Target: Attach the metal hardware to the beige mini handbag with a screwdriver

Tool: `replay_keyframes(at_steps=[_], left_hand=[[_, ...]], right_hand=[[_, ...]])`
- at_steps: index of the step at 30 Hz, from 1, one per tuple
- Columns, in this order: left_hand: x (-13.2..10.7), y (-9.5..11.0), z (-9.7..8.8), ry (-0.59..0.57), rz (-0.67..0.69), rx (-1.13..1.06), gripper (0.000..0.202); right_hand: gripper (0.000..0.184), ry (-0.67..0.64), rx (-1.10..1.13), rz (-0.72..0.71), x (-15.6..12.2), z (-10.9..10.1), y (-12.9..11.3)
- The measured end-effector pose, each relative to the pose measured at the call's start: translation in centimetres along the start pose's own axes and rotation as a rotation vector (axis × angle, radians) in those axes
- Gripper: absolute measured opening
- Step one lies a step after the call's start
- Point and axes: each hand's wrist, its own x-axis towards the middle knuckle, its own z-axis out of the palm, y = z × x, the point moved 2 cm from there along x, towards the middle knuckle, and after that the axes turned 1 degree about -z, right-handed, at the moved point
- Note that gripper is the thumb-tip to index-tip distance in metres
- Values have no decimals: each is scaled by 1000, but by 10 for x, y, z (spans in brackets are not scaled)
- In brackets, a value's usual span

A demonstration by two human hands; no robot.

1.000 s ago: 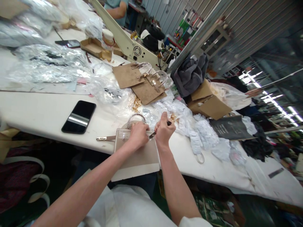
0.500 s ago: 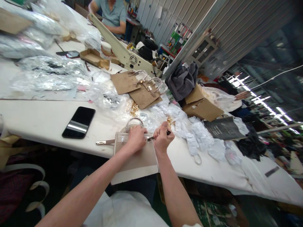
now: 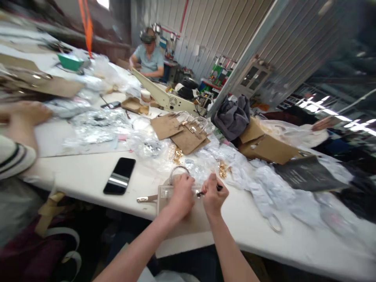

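Observation:
A pale beige handbag (image 3: 201,223) lies at the table's front edge, its lower part reaching over the edge. My left hand (image 3: 182,196) is closed on its top part, fingers curled near the looped handle (image 3: 179,168). In the fist of my right hand (image 3: 215,194) is a dark-handled tool (image 3: 200,194). Its thin metal tip points left and meets the bag's top near a small metal fitting; exact contact is too small to tell. From the bag's left side sticks out a strap (image 3: 147,199) with a metal end plate.
Left of the bag lies a black phone (image 3: 120,176). Behind are brown handbags (image 3: 190,138), gold hardware (image 3: 223,169) and plastic wrapping. A cardboard box (image 3: 268,147) stands right. Another person's arm (image 3: 23,121) rests at far left; a further person (image 3: 149,60) sits behind a cream machine (image 3: 173,100).
The view has swung left and up, so everything sits lower and further right, and a neighbour's arm appears at the left. Both hands keep their hold on the bag and tool.

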Motion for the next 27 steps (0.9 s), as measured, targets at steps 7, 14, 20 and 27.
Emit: replay_keyframes(at_steps=[7, 14, 20, 27], left_hand=[[-51, -31, -73, 285, -74, -98, 52], [-99, -74, -103, 315, -267, -360, 31], [-94, -73, -86, 170, -384, -545, 42], [-80, -82, -79, 109, -374, -596, 40]], right_hand=[[46, 3, 199, -21, 0, 0, -3], [46, -178, 315, 99, 13, -8, -3], [74, -126, 394, 218, 29, 2, -27], [71, -238, 532, 96, -8, 54, -62]])
